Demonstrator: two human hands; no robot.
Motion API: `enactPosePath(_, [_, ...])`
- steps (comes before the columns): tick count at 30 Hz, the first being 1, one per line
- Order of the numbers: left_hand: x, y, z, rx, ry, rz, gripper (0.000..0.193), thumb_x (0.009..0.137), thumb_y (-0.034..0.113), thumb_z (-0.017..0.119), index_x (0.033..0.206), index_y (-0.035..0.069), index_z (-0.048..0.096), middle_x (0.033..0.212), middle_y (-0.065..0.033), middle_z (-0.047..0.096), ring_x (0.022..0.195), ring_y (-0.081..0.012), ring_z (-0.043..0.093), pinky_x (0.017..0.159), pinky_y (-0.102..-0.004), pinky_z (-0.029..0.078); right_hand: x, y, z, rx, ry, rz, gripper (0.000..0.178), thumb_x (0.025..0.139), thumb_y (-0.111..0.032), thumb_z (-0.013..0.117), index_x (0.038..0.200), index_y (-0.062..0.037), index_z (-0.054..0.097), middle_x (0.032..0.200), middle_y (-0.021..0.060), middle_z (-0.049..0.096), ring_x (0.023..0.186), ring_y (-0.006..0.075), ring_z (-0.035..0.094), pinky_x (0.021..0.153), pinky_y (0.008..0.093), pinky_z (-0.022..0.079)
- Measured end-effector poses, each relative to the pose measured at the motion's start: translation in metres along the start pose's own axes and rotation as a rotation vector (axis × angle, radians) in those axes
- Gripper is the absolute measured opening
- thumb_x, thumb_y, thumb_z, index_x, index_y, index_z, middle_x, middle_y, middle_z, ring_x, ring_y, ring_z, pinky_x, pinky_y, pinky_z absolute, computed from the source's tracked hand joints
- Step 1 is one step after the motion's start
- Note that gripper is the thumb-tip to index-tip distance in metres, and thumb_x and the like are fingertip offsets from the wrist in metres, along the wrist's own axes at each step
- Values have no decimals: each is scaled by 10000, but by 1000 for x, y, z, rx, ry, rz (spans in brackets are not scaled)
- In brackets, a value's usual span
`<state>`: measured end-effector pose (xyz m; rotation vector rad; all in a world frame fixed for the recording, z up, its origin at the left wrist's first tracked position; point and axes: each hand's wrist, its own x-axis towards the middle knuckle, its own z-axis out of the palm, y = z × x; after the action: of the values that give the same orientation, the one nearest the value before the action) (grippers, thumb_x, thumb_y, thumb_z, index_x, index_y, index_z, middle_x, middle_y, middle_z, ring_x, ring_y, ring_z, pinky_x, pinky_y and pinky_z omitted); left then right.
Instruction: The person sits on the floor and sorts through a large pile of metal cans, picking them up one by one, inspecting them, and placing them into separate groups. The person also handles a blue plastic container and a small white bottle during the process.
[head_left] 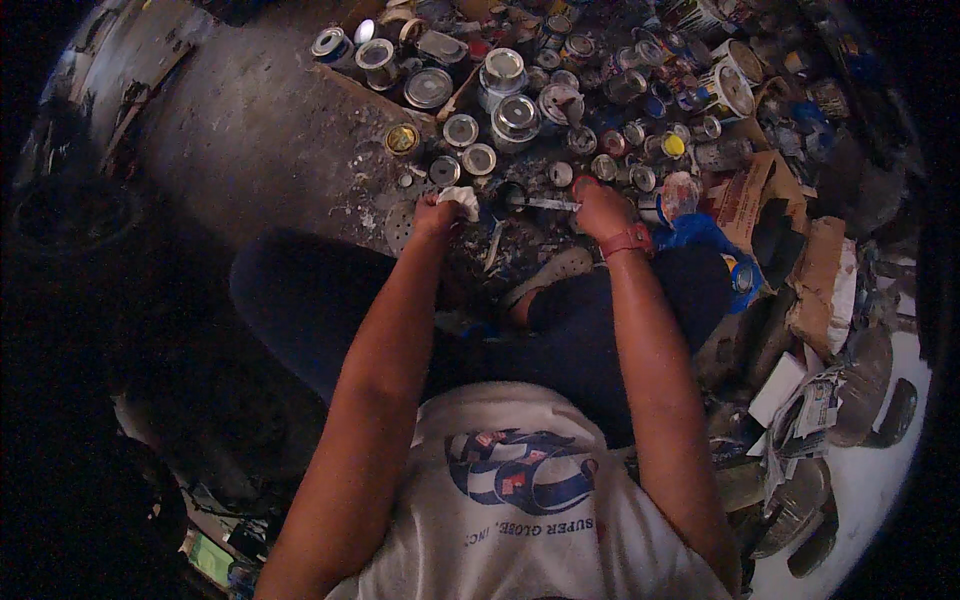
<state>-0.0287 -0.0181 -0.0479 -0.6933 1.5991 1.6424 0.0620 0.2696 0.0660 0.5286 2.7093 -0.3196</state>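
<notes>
My left hand is closed on a crumpled white rag, which sticks out past the fingertips on the right. Gripped in my right hand is a red-handled tool with a long, flat metal blade; its exact kind is unclear. The blade points left, toward a small dark can. In this dim light I cannot tell whether the blade touches that can. A gap separates my hands, and both are held beyond my crossed legs, above the paint-spattered ground.
Lidded paint cans crowd the ground ahead, some inside a cardboard box. An open can with yellow inside stands ahead of my left hand. To the right lie a blue plastic bag, torn cardboard and folded newspapers.
</notes>
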Motion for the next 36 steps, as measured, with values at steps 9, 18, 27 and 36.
enactPosePath(9, [70,-45,-1,16,42,110,495,790,222,777,1200,-47,712,1056,-148,759,872,-266,735,756,-401,597,-33,11,-28,-19,148,-93,365,822,-83,655,1169,-172,723,1016,206,752,966,430,727,842,557,560])
enactPosePath(18, [83,-53,7,-81,-59,76,519,792,182,785,1248,-37,671,1141,-162,742,923,-271,748,747,-419,597,-32,19,9,-54,131,-126,394,835,-6,630,1202,-124,706,1100,143,709,1049,387,670,913,528,534])
enactPosePath(27, [40,-30,19,-58,-126,-40,415,816,77,711,1220,-6,668,1075,-147,733,869,-302,734,692,-450,596,-40,30,-30,74,30,-7,354,858,-99,620,1190,-154,729,1081,211,750,1052,447,695,894,542,561])
enactPosePath(36, [27,-22,22,-111,-240,-23,415,849,32,699,1259,15,632,1095,-145,703,903,-298,719,755,-429,614,-36,31,-18,-90,14,-19,236,925,-145,575,1094,-105,735,1057,229,749,1000,444,717,861,546,568])
